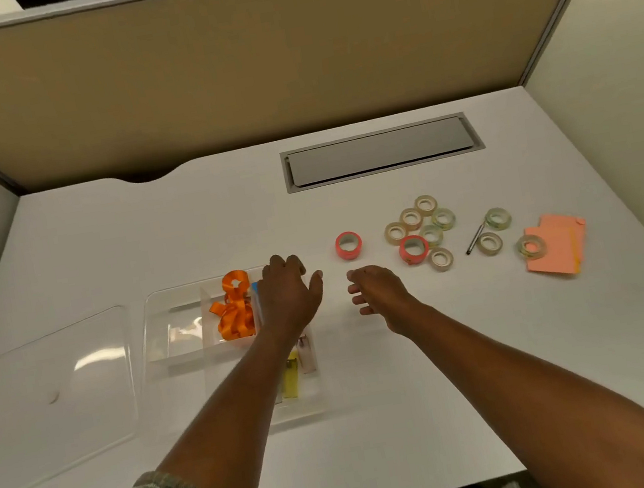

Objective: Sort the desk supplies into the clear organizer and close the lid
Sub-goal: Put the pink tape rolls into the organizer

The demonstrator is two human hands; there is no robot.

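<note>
White desk [373,362] carries, left of the clear organizer [172,309], its lid [48,392]; over the organizer's right edge my left hand [287,291] spreads empty, my right hand [378,287] too, and reaching right could scatter the tape rolls [422,234].

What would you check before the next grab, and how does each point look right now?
1. Both hands free: ok, left hand and right hand hold nothing.
2. Lid off: ok, it lies left of the organizer.
3. Nearest tape roll unobstructed: ok, it stands alone.
4. Free compartment: ok, the one left of the orange ribbon looks empty.
5. Supplies left outside: not ok, tape rolls, pen and sticky notes remain.
</note>
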